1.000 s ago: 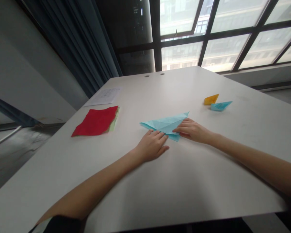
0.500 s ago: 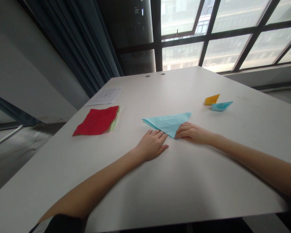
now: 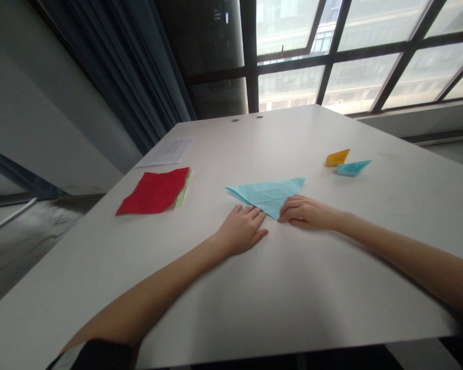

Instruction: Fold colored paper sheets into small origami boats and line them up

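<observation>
A light blue sheet of origami paper (image 3: 268, 194), folded into a triangle and marked with creases, lies on the white table with one corner pointing toward me. My left hand (image 3: 244, 229) rests flat on the table, fingers outstretched, their tips at the paper's near left edge. At the near corner, my right hand (image 3: 303, 211) has its fingers curled together on the paper, pinching it; the thumb is partly hidden beneath them.
To the right stand a yellow paper boat (image 3: 337, 158) and a blue paper boat (image 3: 353, 168). A red sheet (image 3: 156, 191) over green paper (image 3: 183, 191) lies left, with a printed white sheet (image 3: 167, 152) behind it. The table (image 3: 231, 303) ends near windows.
The paper's right tip and my right hand have shifted very slightly to the right. My left hand stays in place.
</observation>
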`<state>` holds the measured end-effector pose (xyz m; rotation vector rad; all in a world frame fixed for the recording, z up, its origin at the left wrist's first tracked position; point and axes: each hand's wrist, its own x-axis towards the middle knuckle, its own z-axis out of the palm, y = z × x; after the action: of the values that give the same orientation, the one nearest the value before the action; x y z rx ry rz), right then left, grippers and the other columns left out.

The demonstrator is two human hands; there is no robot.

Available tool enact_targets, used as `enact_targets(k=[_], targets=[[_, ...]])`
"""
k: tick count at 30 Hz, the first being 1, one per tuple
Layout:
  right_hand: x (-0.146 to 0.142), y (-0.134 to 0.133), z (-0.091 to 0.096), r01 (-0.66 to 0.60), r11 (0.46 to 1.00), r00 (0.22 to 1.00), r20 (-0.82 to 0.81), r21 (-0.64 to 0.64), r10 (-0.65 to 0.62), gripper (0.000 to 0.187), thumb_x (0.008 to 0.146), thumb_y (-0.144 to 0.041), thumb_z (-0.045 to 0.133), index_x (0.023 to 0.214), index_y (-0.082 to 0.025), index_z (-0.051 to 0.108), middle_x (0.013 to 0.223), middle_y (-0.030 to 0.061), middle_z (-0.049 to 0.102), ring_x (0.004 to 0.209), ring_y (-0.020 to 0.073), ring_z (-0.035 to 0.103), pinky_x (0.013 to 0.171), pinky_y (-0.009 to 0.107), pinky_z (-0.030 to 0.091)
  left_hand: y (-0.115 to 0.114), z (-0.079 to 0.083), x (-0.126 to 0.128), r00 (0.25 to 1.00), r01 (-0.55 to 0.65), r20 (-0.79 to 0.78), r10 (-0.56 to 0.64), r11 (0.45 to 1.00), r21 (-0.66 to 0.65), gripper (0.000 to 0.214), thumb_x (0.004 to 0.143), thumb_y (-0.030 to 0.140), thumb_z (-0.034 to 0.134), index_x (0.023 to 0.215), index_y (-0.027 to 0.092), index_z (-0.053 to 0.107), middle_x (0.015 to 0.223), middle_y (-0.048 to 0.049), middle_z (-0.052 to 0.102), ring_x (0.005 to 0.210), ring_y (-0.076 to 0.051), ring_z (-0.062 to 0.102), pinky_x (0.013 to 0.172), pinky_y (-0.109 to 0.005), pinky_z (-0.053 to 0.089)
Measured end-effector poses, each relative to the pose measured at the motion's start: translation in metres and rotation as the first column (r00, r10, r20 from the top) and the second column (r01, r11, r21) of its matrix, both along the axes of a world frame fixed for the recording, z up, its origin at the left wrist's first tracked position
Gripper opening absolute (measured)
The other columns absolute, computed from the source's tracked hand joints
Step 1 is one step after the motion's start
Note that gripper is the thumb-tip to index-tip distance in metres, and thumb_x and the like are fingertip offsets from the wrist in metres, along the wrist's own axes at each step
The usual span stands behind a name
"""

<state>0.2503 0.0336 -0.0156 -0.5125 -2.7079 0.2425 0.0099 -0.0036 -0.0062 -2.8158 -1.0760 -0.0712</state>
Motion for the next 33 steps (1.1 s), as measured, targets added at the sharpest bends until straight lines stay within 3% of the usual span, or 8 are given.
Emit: enact_targets(k=[4,9,12,15,20,26,33], targets=[[0.000,-0.002,0.000,0.016,0.999,1.000,-0.018,-0.041,-0.017,0.025,0.079,-0.012,0.047,0.092,-0.020,0.067,0.092,0.0072,0.066,0.086,0.0166,0.058,0.081,0.032,0.043,0.000,0.001,0.000,1.000,0.009,0.012,-0.009,1.000,0.016,0.042,0.089,0.043,0.034,0.118,0.016,0.049,0.113,-0.0108,0.057,0.106,-0.024,0.048,0.090,-0.039,0.031],[-0.001,-0.003,0.001,0.030,0.995,0.999,-0.024,-0.098,-0.033,0.027,0.076,-0.009,0.048,0.092,-0.021,0.067,0.099,0.0065,0.066,0.088,0.0161,0.059,0.082,0.030,0.044,0.001,0.005,0.000,0.999,0.023,0.034,-0.025,0.998,0.063,0.036,0.091,0.034,0.029,0.099,0.016,0.059,0.097,-0.0096,0.061,0.094,-0.022,0.053,0.088,-0.038,0.034],[0.000,-0.003,0.001,0.020,0.994,1.000,-0.015,-0.103,-0.022,0.028,0.077,-0.010,0.048,0.094,-0.021,0.067,0.099,0.0066,0.066,0.089,0.0162,0.060,0.082,0.031,0.045,0.004,0.002,0.000,0.996,0.022,0.080,-0.028,0.997,0.078,0.039,0.091,0.037,0.030,0.115,0.017,0.053,0.117,-0.0124,0.055,0.109,-0.024,0.047,0.092,-0.039,0.034],[0.000,-0.004,0.002,0.016,0.995,1.000,-0.010,-0.100,-0.017,0.028,0.077,-0.010,0.048,0.094,-0.020,0.067,0.099,0.0069,0.066,0.089,0.0165,0.060,0.083,0.031,0.044,0.006,-0.004,-0.001,0.999,0.001,0.052,-0.001,1.000,-0.001,0.052,0.091,0.047,0.027,0.135,0.020,0.034,0.142,-0.0127,0.033,0.128,-0.028,0.031,0.100,-0.045,0.027],[0.000,-0.004,0.002,0.019,0.994,1.000,-0.006,-0.106,-0.020,0.028,0.078,-0.011,0.047,0.094,-0.020,0.067,0.099,0.0068,0.066,0.090,0.0168,0.060,0.083,0.032,0.045,0.007,-0.009,-0.003,0.993,-0.116,-0.040,0.111,0.983,-0.141,0.059,0.090,0.052,0.017,0.140,0.021,0.024,0.146,-0.0134,0.024,0.133,-0.032,0.023,0.100,-0.051,0.027],[0.000,-0.003,0.002,0.030,0.993,1.000,-0.002,-0.118,-0.030,0.027,0.078,-0.011,0.047,0.094,-0.020,0.067,0.100,0.0070,0.066,0.090,0.0168,0.060,0.083,0.032,0.044,0.004,-0.010,0.000,0.938,-0.343,-0.086,0.335,0.935,-0.095,0.071,0.088,0.058,0.017,0.140,0.011,0.024,0.144,-0.0208,0.025,0.132,-0.036,0.024,0.101,-0.055,0.024],[0.000,-0.004,0.003,0.022,0.991,1.000,0.001,-0.132,-0.022,0.028,0.078,-0.011,0.047,0.095,-0.021,0.067,0.101,0.0068,0.066,0.091,0.0168,0.060,0.084,0.032,0.044,0.014,-0.013,-0.008,0.856,-0.512,-0.103,0.506,0.857,-0.051,0.076,0.087,0.059,0.014,0.138,0.004,0.027,0.141,-0.0246,0.028,0.131,-0.034,0.026,0.101,-0.053,0.024]])
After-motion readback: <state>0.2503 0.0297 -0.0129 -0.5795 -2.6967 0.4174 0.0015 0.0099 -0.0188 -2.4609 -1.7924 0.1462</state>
